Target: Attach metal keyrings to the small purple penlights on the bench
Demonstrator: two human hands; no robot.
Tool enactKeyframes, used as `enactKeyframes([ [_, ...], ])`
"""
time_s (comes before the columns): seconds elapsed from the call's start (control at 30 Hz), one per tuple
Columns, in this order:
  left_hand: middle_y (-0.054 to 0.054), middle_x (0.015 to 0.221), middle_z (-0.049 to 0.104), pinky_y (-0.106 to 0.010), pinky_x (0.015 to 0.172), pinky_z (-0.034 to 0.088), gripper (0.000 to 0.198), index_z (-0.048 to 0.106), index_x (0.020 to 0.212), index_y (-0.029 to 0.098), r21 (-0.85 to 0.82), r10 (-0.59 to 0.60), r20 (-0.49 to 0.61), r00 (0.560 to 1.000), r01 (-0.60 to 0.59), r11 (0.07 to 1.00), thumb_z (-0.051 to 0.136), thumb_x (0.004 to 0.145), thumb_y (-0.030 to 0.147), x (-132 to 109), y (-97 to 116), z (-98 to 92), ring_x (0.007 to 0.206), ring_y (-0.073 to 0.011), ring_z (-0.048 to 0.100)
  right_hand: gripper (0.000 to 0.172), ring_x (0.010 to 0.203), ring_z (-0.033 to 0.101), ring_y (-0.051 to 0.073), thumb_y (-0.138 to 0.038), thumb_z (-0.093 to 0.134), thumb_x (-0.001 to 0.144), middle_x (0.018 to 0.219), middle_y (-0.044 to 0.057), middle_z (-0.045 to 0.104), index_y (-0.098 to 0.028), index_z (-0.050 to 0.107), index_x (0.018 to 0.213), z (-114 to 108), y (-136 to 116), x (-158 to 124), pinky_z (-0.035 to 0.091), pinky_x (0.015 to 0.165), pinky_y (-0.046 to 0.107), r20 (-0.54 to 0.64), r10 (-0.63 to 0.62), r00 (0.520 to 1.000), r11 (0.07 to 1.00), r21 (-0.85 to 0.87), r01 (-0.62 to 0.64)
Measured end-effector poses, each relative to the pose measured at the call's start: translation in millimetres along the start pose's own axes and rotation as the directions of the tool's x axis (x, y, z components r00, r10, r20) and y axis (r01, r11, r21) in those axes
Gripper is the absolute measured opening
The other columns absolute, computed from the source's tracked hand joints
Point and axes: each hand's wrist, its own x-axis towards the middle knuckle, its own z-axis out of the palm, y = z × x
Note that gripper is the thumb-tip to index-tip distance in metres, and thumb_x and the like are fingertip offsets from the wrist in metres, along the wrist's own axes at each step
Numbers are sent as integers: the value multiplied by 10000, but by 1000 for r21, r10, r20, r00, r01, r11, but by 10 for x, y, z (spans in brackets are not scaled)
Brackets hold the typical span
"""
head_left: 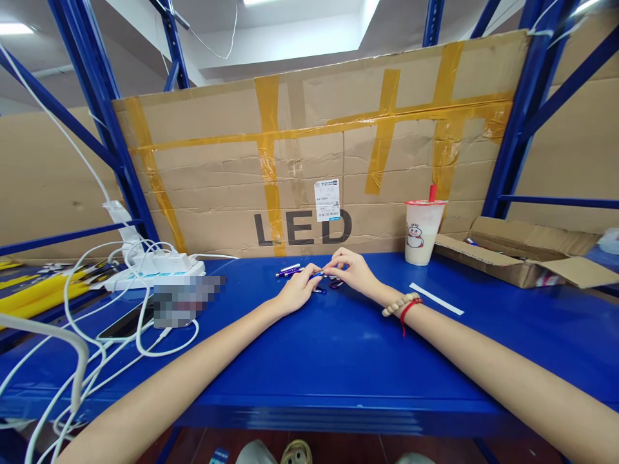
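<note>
In the head view both of my hands meet over the blue table (360, 361), near its back. My left hand (297, 289) is closed in a pinch on one end of a small, slim blue pen-like piece (317, 274). At its other end, the fingertips of my right hand (356, 272) pinch it too. Fingers cover much of the piece, so its exact kind is unclear. Purple and silver pens (288, 271) lie just left of and behind my left hand. Small dark parts (334, 283) rest on the table under and between the hands, partly hidden.
At the left, white cables tangle around a power strip (159, 274) and a phone (128, 322). A drink cup (422, 235) with a red straw stands right of my hands, near a white strip (436, 298) and an open cardboard box (517, 258). Behind rises a cardboard wall (217, 174).
</note>
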Motion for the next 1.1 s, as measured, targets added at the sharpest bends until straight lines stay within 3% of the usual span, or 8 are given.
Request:
enactKeyframes([
  [0.17, 2, 792, 569, -259, 671, 395, 131, 419, 906, 200, 14, 31, -22, 999, -30, 999, 357, 872, 311, -2, -38, 16, 706, -143, 537, 257, 565, 501, 81, -414, 676, 626, 733, 9, 539, -165, 704, 686, 26, -12, 5, 422, 533, 232, 43, 128, 991, 971, 199, -134],
  [0.27, -14, 854, 583, -265, 691, 403, 107, 405, 888, 205, 29, 47, -30, 998, -46, 999, 367, 869, 304, -8, -34, 14, 757, -153, 551, 325, 604, 551, 105, -456, 688, 582, 751, 23, 584, -149, 694, 689, 39, -10, -11, 450, 538, 238, 141, 261, 955, 894, 338, -294],
  [0.37, -19, 888, 587, -268, 713, 406, 83, 399, 870, 208, 46, 75, -37, 997, -73, 996, 372, 867, 286, -14, -29, 10, 793, -157, 557, 344, 630, 567, 115, -457, 703, 560, 732, 27, 621, -140, 684, 691, 52, -31, -31, 454, 552, 236, 197, 308, 931, 849, 384, -362],
  [0.57, -11, 825, 575, -265, 717, 412, 83, 412, 849, 203, 89, 87, -112, 990, -78, 993, 369, 867, 272, -20, -42, -4, 766, -154, 555, 357, 598, 530, 93, -477, 667, 618, 715, 25, 624, -134, 685, 716, 113, -120, -59, 406, 495, 202, 171, 322, 931, 843, 397, -364],
  [0.77, -14, 882, 607, -257, 725, 420, 229, 475, 1061, 218, 102, 99, -61, 993, -92, 991, 342, 876, 247, -22, -3, -18, 796, -155, 570, 377, 580, 520, 100, -487, 669, 599, 666, 26, 609, -123, 678, 693, 151, -148, -60, 413, 505, 219, 133, 315, 940, 848, 406, -341],
  [1.1, -12, 770, 603, -249, 725, 418, 210, 517, 1002, 180, 111, 75, -237, 969, -49, 993, 368, 875, 255, 3, 90, -14, 744, -148, 571, 374, 557, 516, 110, -499, 650, 618, 677, 38, 586, -126, 663, 626, 162, -213, -17, 402, 463, 222, -59, 270, 961, 907, 351, -233],
])
